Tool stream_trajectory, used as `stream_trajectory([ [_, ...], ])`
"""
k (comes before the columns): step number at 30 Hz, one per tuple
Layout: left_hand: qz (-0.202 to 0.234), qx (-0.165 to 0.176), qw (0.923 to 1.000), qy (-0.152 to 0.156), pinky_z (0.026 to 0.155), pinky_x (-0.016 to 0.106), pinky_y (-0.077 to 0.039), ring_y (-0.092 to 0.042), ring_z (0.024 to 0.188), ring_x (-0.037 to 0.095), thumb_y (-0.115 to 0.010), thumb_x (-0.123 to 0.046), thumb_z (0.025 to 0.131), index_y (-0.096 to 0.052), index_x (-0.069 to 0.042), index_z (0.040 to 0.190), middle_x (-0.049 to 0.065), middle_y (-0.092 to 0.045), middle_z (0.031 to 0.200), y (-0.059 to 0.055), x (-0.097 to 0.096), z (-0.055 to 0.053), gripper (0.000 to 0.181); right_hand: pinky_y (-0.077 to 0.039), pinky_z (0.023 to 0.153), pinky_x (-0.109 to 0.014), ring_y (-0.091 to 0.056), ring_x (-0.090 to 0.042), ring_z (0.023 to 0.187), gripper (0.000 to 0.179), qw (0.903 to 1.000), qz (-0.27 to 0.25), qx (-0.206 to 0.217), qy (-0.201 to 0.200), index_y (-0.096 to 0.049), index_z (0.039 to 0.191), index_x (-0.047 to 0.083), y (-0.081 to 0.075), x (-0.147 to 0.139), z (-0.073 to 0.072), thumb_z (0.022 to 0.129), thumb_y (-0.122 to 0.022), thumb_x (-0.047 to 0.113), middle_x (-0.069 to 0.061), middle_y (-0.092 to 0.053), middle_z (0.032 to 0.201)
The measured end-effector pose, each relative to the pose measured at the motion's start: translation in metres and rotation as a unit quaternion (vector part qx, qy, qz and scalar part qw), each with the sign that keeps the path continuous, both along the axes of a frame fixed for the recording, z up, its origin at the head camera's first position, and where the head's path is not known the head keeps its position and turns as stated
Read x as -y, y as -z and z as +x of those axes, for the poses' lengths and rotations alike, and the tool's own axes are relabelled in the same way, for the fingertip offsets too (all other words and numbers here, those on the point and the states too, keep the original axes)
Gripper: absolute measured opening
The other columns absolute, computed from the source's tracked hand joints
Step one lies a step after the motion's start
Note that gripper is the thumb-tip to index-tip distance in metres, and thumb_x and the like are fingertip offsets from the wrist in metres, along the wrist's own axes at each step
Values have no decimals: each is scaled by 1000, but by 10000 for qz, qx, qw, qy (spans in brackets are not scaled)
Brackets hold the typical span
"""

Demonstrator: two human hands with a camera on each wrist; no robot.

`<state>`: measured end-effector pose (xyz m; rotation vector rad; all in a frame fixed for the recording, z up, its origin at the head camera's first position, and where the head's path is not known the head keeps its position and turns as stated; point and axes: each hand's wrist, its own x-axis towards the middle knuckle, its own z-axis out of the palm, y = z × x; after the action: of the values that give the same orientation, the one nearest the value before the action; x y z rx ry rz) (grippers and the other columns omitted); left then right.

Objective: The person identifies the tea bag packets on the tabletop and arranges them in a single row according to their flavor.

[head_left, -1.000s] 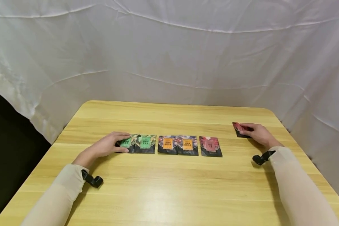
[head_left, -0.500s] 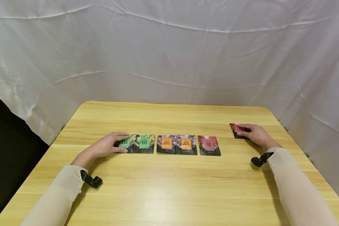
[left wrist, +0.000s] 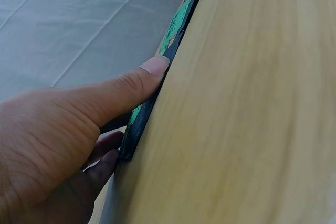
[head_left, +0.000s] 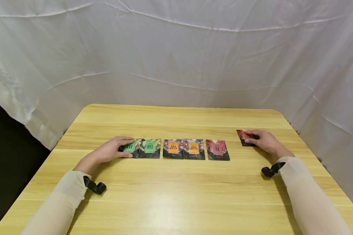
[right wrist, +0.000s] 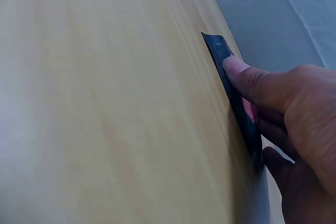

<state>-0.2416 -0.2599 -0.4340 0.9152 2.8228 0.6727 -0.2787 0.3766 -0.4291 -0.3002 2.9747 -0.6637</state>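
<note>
My left hand (head_left: pixel 110 150) rests on the leftmost green-labelled sachet (head_left: pixel 130 148), thumb along its near edge and index finger at its far edge. In the left wrist view the thumb presses on the dark border of this sachet (left wrist: pixel 137 129), with other fingertips curled at its left end. Over at the right, my right hand (head_left: pixel 264 141) pinches a red-and-black sachet (head_left: pixel 241 134) by its right part, the fingers hiding much of it. The right wrist view has the thumb on the near edge of that sachet (right wrist: pixel 244 121), whose free corner curls up a little.
A second green sachet (head_left: pixel 150 148), two orange-labelled sachets (head_left: pixel 173 149) and another red sachet (head_left: pixel 217 150) continue the row across the wooden table (head_left: pixel 170 192). A pale curtain (head_left: pixel 176 58) hangs behind the table's far edge.
My right hand has shifted slightly left and nearer with the red sachet, closing some of the gap to the row. The left hand and the row keep their places.
</note>
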Motion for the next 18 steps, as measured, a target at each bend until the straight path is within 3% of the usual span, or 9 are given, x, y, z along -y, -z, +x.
stream_trajectory([
  [18, -9, -52, 10000, 35, 110, 59, -28, -36, 135, 43, -71, -40, 90, -47, -1, 144, 19, -44, 147, 1, 0, -1, 71, -36, 101, -63, -45, -48, 125, 69, 9997, -176, -15, -165, -54, 141, 8, 0, 19, 22, 89, -67, 51, -30, -49, 137],
])
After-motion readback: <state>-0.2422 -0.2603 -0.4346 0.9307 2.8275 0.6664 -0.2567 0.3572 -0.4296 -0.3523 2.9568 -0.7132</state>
